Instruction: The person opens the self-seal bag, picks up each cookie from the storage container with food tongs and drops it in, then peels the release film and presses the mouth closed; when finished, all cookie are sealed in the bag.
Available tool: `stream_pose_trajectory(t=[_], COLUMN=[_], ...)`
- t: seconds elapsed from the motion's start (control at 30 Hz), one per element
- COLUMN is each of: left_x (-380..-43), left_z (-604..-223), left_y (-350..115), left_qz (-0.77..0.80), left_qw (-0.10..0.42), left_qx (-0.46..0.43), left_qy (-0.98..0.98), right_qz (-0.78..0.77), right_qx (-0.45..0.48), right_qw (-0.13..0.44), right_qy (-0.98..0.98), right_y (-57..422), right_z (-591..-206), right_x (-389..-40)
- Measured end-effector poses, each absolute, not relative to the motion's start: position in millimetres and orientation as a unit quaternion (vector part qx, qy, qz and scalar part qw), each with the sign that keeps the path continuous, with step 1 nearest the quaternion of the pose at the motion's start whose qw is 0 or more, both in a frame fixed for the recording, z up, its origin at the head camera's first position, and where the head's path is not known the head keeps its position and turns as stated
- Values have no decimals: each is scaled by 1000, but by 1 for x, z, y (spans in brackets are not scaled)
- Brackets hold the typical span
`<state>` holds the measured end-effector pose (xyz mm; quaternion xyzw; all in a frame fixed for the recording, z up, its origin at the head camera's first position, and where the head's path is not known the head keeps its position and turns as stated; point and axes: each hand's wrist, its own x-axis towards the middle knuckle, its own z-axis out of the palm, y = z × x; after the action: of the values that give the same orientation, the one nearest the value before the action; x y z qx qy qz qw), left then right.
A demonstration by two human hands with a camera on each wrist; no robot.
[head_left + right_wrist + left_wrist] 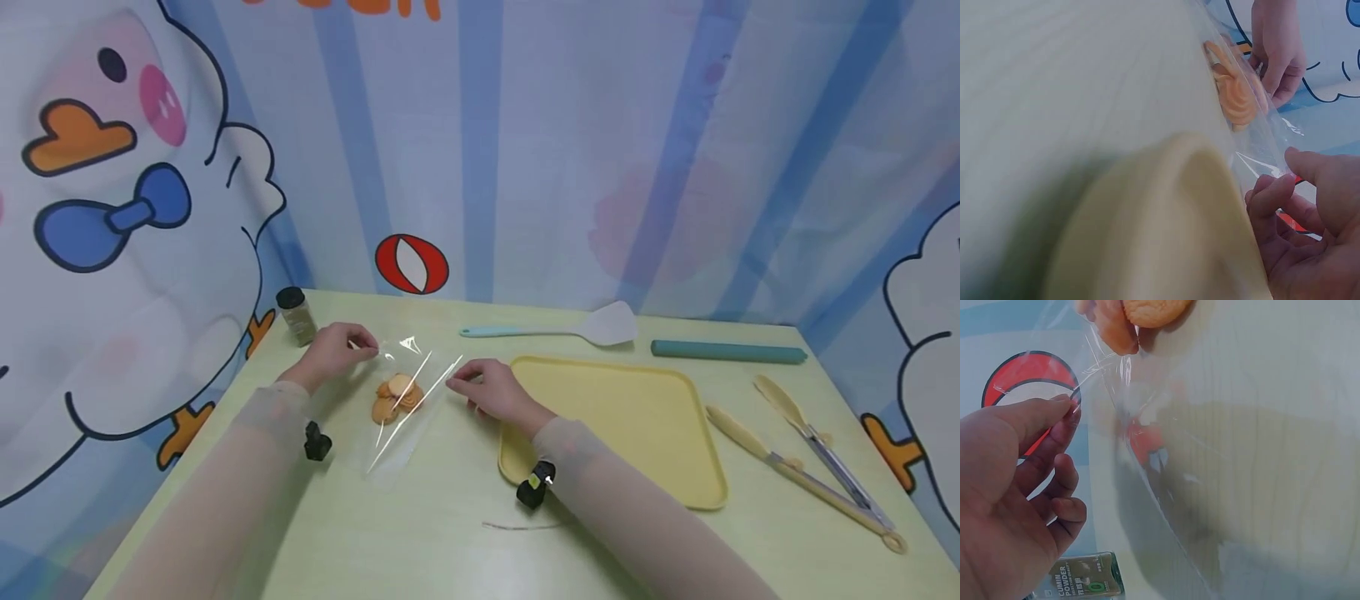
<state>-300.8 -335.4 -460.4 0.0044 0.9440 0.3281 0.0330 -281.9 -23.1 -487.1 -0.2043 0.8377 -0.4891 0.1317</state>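
Observation:
A clear plastic bag (405, 446) lies on the table with several swirled butter cookies (397, 398) bunched inside it. At the bag's upper left corner, my left hand (339, 350) pinches the film between thumb and forefinger; the left wrist view shows the plastic stretching away from those fingertips. My right hand (495, 390) has the bag's right edge between thumb and forefinger, its other fingers loosely bent. In the right wrist view, cookies (1236, 100) show through the film beyond the fingers (1275, 194). The right forearm passes over the corner of a yellow tray (615, 417).
Behind the left hand stands a cumin powder jar (297, 317). A spatula (555, 327) and a green rolling pin (727, 352) lie along the back edge. Tongs (817, 467) rest at the right. A thin tie (521, 527) lies near the front, beside the right forearm.

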Motion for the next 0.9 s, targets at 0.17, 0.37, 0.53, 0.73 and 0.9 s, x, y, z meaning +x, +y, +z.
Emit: stream_pose_trajectory(t=[0.17,0.37,0.53,0.73,0.9], left_x=[-299,-297,-297,-294,-290], left_z=[-460,-459,-458,-454,-448], left_y=[-337,-339,-341,-349,-358], left_qz=[325,330,338,362,385], left_qw=[14,12,9,-2,-1], left_qx=[21,24,23,17,5], left_qy=[945,944,941,932,923], right_qz=[-497,-527,-544,-553,-567], right_qx=[-177,-148,-135,-143,-151], right_qw=[119,120,118,106,86], right_qy=[841,828,820,814,805], right_y=[-31,-41,-44,-45,-39], right_z=[-488,-489,-488,-486,-479], right_x=[-285,-287,-284,-281,-280])
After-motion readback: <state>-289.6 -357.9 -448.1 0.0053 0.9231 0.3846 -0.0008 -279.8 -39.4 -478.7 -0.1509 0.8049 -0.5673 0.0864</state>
